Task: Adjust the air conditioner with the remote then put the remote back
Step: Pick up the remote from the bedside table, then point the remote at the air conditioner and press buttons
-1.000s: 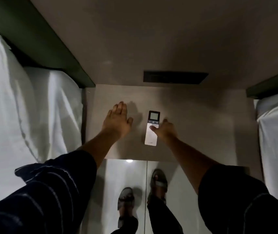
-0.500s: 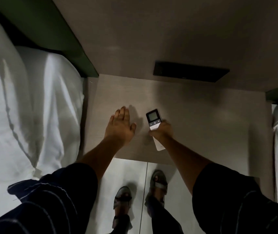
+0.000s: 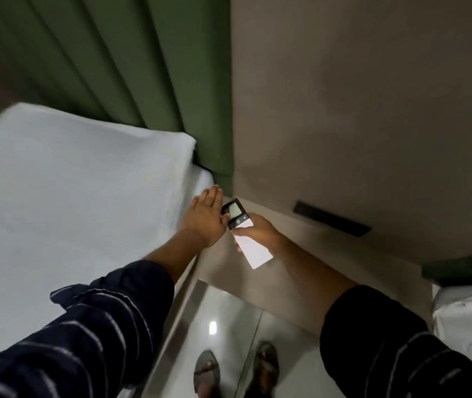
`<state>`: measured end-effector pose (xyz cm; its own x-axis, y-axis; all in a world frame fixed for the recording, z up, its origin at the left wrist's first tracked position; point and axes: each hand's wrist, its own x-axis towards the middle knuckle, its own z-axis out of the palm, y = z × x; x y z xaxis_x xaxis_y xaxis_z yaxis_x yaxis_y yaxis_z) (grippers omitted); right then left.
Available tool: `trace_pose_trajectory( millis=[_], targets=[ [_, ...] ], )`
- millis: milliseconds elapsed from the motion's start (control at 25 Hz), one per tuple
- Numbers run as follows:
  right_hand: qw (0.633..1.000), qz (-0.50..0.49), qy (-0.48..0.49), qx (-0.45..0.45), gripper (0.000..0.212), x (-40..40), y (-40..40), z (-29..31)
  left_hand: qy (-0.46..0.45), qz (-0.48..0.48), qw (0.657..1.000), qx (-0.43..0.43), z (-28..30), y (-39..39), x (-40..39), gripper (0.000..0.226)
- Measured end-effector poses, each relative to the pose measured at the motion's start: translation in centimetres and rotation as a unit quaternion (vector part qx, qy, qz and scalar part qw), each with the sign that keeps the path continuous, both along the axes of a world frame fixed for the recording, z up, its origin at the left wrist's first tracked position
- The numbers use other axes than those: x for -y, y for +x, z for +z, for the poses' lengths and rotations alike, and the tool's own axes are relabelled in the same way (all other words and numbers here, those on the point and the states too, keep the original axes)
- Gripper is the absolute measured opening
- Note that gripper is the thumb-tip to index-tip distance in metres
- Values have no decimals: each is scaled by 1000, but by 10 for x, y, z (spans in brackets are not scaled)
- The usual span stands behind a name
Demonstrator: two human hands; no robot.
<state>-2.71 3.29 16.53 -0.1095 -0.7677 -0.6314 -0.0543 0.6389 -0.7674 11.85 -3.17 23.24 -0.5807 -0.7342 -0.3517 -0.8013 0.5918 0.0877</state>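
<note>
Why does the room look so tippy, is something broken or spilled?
Nothing looks broken or spilled. The right hand holds the remote above the bedside table, the left hand open beside it. The slant looks like camera tilt.

Bedside table (image 3: 295,271) at centre, btwn two beds. Bed (image 3: 71,214) to left w/ headboard (image 3: 143,67) behind; second bed (image 3: 467,320) at far right. Wall panel (image 3: 372,96) behind table, slot (image 3: 331,218) in it just above tabletop. Remote (image 3: 246,234) over table's left part, in right hand (image 3: 257,231); left hand (image 3: 204,218) just left of remote, touching its top end. Floor (image 3: 229,326) in front of table, feet (image 3: 236,372) on it.
</note>
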Motion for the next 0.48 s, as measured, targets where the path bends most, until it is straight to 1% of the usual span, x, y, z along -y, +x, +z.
trace_pose_trajectory(
  millis=[80, 200, 280, 360, 480],
  targets=[
    [998, 42, -37, 26, 6, 24, 30, 64, -54, 2, 999, 1, 66, 41, 15, 67],
    [987, 118, -92, 63, 10, 54, 90, 163, -146, 70, 987, 13, 162, 116, 23, 67],
    [975, 166, -129, 68, 9, 65, 131, 215, -179, 128, 975, 18, 218, 160, 16, 67],
    [958, 226, -163, 64, 15, 66, 187, 276, -235, 194, 952, 33, 275, 214, -7, 68],
    [930, 305, -193, 65, 20, 57, 270, 349, -283, 261, 922, 46, 350, 286, -51, 68]
  ],
)
